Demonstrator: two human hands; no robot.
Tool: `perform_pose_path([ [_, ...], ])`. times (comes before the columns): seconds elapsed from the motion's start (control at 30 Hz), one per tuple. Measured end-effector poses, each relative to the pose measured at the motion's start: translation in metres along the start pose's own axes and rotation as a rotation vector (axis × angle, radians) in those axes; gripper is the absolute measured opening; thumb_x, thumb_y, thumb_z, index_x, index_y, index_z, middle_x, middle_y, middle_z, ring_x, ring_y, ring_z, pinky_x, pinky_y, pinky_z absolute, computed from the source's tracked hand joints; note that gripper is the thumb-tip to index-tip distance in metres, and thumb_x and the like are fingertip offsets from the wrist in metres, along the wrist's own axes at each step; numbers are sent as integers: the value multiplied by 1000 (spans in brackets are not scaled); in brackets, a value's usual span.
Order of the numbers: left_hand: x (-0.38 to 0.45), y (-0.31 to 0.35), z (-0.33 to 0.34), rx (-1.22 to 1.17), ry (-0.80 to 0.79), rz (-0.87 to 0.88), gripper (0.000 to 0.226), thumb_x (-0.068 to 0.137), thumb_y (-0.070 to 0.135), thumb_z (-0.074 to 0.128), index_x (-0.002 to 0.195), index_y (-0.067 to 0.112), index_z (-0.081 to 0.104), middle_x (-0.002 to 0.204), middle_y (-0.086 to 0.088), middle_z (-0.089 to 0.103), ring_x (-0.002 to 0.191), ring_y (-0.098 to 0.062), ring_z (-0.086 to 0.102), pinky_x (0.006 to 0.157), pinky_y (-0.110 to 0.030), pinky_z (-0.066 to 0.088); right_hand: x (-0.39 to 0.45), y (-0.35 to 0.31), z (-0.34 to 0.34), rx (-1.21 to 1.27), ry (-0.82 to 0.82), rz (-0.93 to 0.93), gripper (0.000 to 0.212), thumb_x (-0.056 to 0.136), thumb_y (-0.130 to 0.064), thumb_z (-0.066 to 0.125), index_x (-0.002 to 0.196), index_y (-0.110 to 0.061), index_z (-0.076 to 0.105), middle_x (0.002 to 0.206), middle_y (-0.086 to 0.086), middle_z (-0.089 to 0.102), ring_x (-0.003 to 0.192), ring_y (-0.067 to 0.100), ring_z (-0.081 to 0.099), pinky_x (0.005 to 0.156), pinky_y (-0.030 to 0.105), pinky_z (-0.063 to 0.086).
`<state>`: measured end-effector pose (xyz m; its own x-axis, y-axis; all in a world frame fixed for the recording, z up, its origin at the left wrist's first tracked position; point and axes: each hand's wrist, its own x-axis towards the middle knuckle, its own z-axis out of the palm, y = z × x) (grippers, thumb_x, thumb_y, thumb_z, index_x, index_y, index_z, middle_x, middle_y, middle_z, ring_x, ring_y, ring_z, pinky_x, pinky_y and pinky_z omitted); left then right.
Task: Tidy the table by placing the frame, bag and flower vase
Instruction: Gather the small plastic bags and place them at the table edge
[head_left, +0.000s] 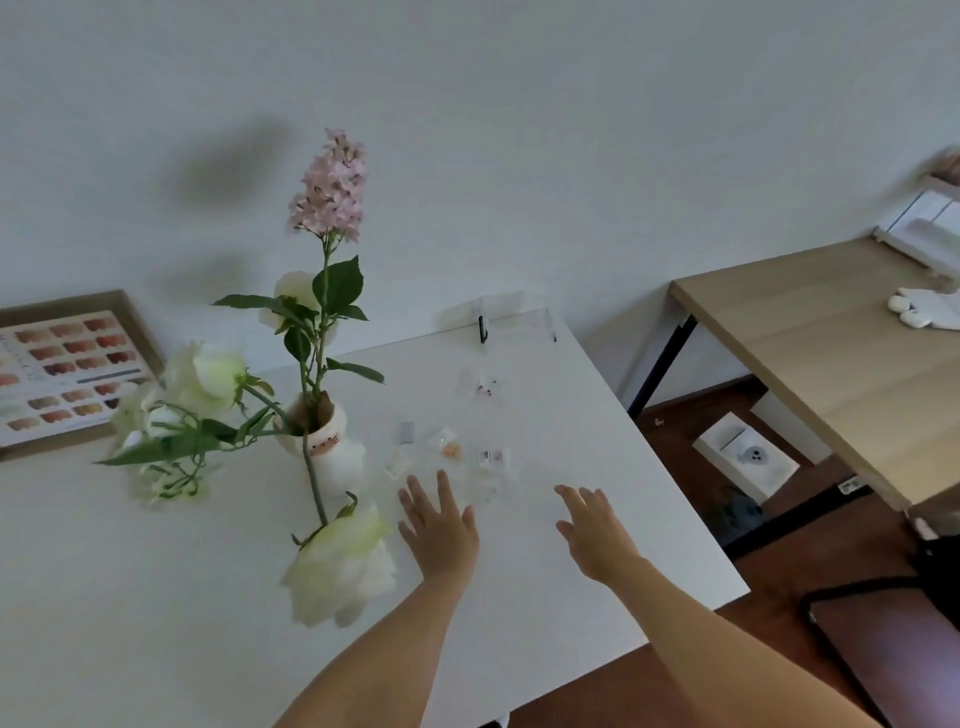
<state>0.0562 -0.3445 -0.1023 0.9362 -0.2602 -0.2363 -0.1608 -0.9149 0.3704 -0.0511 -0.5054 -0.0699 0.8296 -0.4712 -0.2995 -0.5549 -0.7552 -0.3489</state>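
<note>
A small white flower vase (323, 434) with a face on it stands on the white table (156, 571), holding pink and white flowers with green leaves. A wooden picture frame (67, 371) with colour swatches leans against the wall at the far left. Several small clear bags (451, 448) lie scattered right of the vase. A clear holder (511, 322) stands at the table's back edge. My left hand (439, 525) hovers flat and open just short of the bags, right of a drooping white bloom. My right hand (597, 530) is open, fingers spread, over bare table further right.
A wooden desk (831, 353) with black legs stands to the right, carrying a white cloth-like thing (924, 306). Under it on the brown floor lies a white box (745, 460). A dark chair part (883, 623) is at the lower right. The table's right edge runs diagonally.
</note>
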Motion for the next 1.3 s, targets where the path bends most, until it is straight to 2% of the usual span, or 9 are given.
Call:
perform_pose_path([
  [0.17,13,7,12,20,-59,-102,65,93,39,44,148,30,11,159,-18,1,147,-37,-1,116,-54,18,42,-18,0,-40,-89,-68,51,99,-24,41,146,-23,21,154,11,24,145,33,10,114,44,29],
  [0.3,15,4,18,32,9,-83,52,93,34,44,142,32,27,158,-10,15,147,-29,9,115,-50,21,77,-32,2,-115,-132,-168,48,99,-27,42,143,-20,26,156,11,18,145,33,9,114,43,28],
  [0.5,20,12,11,-62,98,-113,42,87,27,57,128,28,47,146,-4,38,135,-24,31,102,-40,38,123,-45,5,-213,-134,-366,41,95,-25,50,133,-12,36,146,11,34,135,31,28,106,41,38],
  [0.67,31,33,2,-303,144,-327,72,68,23,78,129,20,40,137,-9,39,125,-28,38,98,-40,45,145,-37,0,-285,-112,-474,51,86,-5,59,130,-15,37,132,8,45,117,28,45,95,35,44],
  [0.8,40,46,-5,-373,91,-439,86,60,19,80,132,17,33,122,-10,50,114,-29,48,90,-38,48,160,-30,-5,-276,-130,-527,48,85,-8,61,128,-11,38,123,12,47,108,27,47,91,33,45],
  [0.93,39,47,-5,-506,142,-471,64,71,8,69,129,12,42,112,-13,58,103,-31,57,82,-31,46,171,-25,-13,-133,-227,-483,46,84,-14,66,123,-9,43,118,13,48,107,29,49,88,35,47],
  [1.1,42,51,-13,-496,210,-409,37,82,-3,49,117,8,54,99,-21,65,78,-26,56,71,-27,42,187,-12,-27,21,-298,-441,20,87,2,49,106,-4,51,106,17,55,93,32,56,73,37,47],
  [1.23,64,65,-34,-452,235,-336,32,86,-5,45,114,5,56,106,-16,66,97,-30,60,80,-27,42,214,-3,-50,135,-250,-416,23,85,8,45,99,-2,61,100,16,66,94,31,61,68,26,41],
  [1.3,82,73,-47,-460,209,-326,31,84,-3,49,110,8,60,100,-18,68,90,-31,63,79,-28,45,231,0,-67,238,-196,-360,15,86,5,50,91,-1,63,94,15,69,89,31,63,68,26,42],
])
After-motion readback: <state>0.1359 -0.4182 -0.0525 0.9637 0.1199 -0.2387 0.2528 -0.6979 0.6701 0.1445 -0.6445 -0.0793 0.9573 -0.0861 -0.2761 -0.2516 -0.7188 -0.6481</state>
